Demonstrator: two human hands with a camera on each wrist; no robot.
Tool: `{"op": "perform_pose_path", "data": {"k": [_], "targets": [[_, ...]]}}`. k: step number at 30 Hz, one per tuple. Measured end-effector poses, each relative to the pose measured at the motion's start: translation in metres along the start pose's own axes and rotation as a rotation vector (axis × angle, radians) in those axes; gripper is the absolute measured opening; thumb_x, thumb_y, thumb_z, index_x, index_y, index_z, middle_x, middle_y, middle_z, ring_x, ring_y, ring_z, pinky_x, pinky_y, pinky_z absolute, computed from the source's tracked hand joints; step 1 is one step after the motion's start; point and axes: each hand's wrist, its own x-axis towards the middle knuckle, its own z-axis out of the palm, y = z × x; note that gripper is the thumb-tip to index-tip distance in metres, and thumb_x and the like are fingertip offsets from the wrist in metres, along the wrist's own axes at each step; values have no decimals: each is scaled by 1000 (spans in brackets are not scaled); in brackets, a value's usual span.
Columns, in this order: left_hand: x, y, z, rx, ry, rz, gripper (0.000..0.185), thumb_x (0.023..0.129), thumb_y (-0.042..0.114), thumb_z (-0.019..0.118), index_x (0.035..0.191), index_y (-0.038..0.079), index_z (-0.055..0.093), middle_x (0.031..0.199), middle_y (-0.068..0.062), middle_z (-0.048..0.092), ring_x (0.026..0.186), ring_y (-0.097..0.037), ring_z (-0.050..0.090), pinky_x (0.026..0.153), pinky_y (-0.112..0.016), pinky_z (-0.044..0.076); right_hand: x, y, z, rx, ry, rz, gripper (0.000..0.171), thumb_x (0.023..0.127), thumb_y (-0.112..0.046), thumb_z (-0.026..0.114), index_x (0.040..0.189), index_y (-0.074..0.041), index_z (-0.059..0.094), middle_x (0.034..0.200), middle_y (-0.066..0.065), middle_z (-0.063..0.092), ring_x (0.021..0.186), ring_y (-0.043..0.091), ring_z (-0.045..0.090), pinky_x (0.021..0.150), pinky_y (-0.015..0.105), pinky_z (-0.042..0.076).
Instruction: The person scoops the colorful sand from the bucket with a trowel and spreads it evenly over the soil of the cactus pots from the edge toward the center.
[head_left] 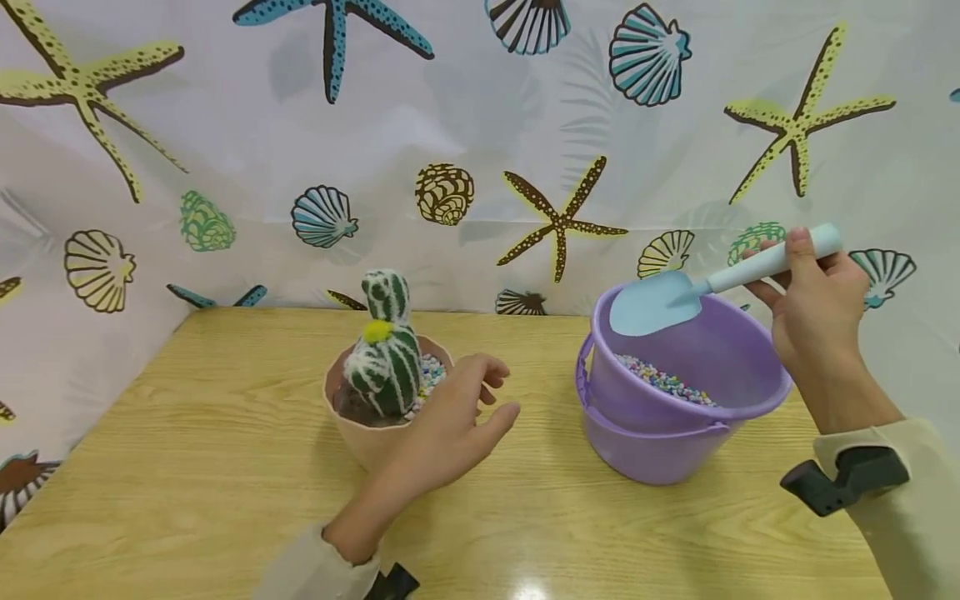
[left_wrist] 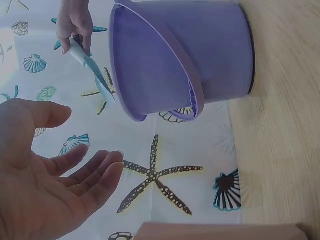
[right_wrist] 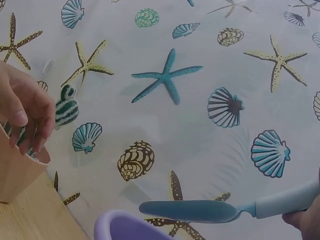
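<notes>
Fingers of the right hand (head_left: 813, 321) grip a blue trowel (head_left: 656, 306) over the purple bucket (head_left: 675, 417) — left hand (head_left: 450, 421) relaxed, empty, beside the cactus pot (head_left: 360, 437).

Bright, even light is filling all three views, coming from overhead. A white glare spot is shining on the glossy pale wooden tabletop (head_left: 529, 590) at the bottom centre of the head view. Soft, faint shadows are falling beside the round lilac plastic bucket (head_left: 678, 408) and the peach-coloured plastic plant pot (head_left: 365, 439). Wide-angle distortion is bending the white seashell-printed curtain backdrop (head_left: 480, 125) toward the frame edges. In the left wrist view, the near open palm at lower left is looking soft and washed out.
</notes>
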Motion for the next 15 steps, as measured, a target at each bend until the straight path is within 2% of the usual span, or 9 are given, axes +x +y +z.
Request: {"op": "perform_pose_path", "data": {"k": [7,11,15], "targets": [[13,2,14,-146,-68,-23,30,94,19,57,120,5,52,113,-9,56,98,-20,57,82,-35,50,7,3,-13,-31,43,12,24,90,-21,61,98,-1,52,88,8,60,80,17,67,67,29,58],[19,4,22,-170,-76,-1,29,93,18,56,118,4,52,111,-10,57,96,-20,57,79,-31,51,10,3,-18,-72,59,11,22,90,-21,61,97,-2,51,87,7,60,78,16,68,66,27,58],[25,6,27,-187,-83,-7,31,92,19,55,119,3,52,114,-12,55,98,-22,57,79,-31,51,13,6,-21,-50,69,30,15,93,-15,57,95,-1,52,85,8,60,76,16,68,64,28,58]]}}
